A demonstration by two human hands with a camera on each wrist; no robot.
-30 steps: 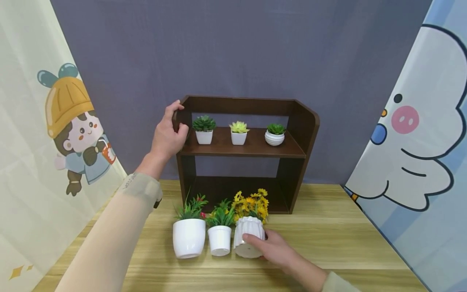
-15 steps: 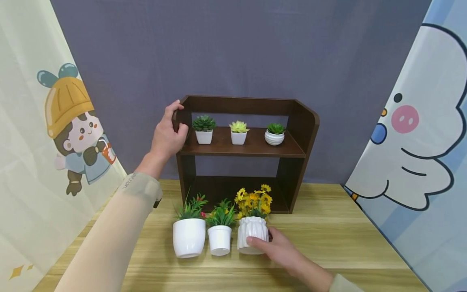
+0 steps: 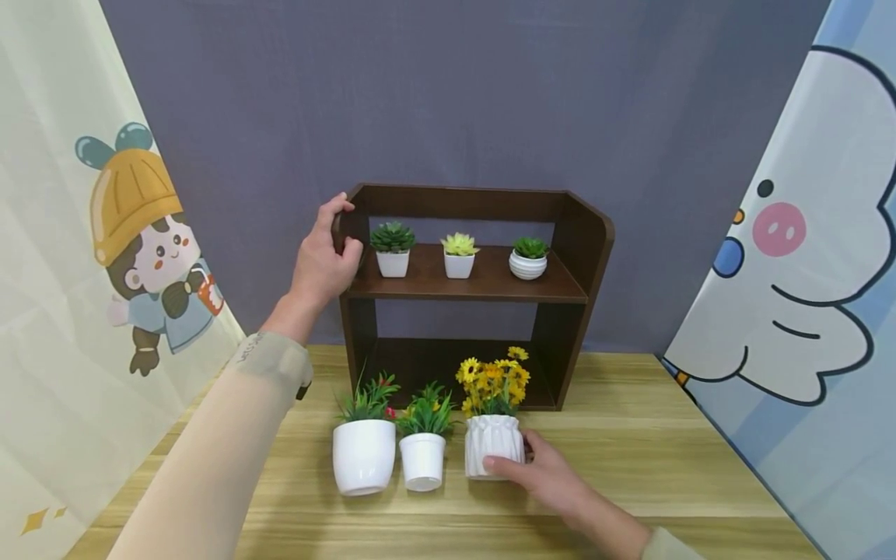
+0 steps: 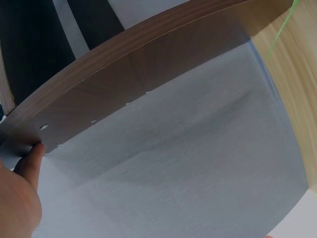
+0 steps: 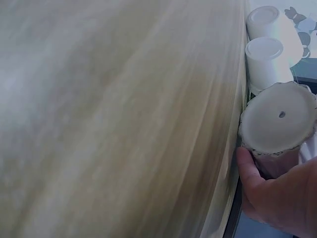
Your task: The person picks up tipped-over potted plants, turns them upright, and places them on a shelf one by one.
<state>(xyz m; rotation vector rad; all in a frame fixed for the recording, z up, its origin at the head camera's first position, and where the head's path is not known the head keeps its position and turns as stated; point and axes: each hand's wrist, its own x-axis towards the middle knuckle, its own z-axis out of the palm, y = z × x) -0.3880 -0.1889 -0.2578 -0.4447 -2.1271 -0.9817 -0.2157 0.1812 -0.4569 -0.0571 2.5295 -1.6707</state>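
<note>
My left hand (image 3: pixel 323 253) grips the upper left side panel of a dark brown two-tier shelf (image 3: pixel 467 297); in the left wrist view its fingertip presses the panel's outer face (image 4: pixel 148 74). With thumb and fingers my right hand (image 3: pixel 549 476) holds a fluted white flowerpot (image 3: pixel 493 443) of yellow flowers (image 3: pixel 493 385). The right wrist view shows this pot's base (image 5: pixel 279 119) with a drain hole. To its left stand a small white pot (image 3: pixel 422 460) with a leafy plant and a larger round white pot (image 3: pixel 364 456) with red-flowered greenery.
On the upper shelf sit three small succulents: a dark green one (image 3: pixel 393 249), a yellow-green one (image 3: pixel 459 255) and one in a ribbed round pot (image 3: pixel 528 258). The wooden table (image 3: pixel 651 451) meets a grey backdrop (image 3: pixel 476 93). Cartoon-printed curtains flank both sides.
My right hand has moved the yellow-flower pot a little right and away from the small pot, tipping it more upright. My left hand stays on the shelf panel.
</note>
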